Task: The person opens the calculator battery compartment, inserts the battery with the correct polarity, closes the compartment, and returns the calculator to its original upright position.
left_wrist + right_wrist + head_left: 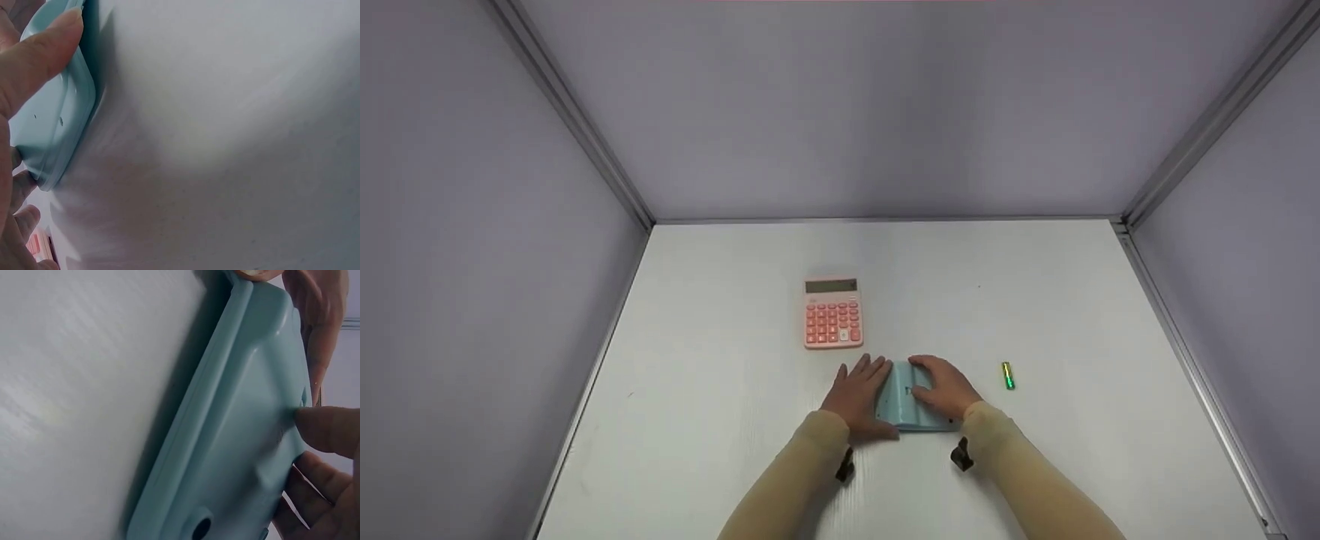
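A light blue calculator (894,397) lies back side up on the white table, a raised ridge and a small latch showing on its back. My left hand (856,397) holds it from the left, fingers along the left edge and thumb (48,53) at the near edge. From the right, my right hand (949,386) grips the casing (236,422), its thumb (329,430) pressed on the back beside the latch and its other fingers toward the far edge. To the right of that hand lies a green and gold battery (1008,376).
A pink calculator (833,313) lies face up just beyond the left hand. The white tabletop (720,315) is enclosed by pale grey panels (885,112) at the back and both sides, with metal rails at their edges.
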A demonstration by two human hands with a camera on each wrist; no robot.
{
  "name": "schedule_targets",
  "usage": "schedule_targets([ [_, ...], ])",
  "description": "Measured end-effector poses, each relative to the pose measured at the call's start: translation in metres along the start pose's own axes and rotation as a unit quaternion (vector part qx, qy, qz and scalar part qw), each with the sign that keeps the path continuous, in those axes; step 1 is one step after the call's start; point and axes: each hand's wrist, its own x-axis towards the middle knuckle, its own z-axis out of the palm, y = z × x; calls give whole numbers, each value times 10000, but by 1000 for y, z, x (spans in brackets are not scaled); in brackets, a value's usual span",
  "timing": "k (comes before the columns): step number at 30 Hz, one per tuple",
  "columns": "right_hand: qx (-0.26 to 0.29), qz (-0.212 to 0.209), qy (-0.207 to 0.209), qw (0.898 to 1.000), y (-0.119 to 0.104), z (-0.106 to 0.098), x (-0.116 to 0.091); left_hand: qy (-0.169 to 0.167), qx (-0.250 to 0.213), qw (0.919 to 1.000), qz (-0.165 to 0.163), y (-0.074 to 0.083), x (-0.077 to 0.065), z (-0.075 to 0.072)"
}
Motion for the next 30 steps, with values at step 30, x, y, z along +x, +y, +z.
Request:
schedule_targets([
  [30, -1287, -1038, -798, 9830, 28, -8, -14, 145, 136, 9998, -74, -11, -13, -15],
])
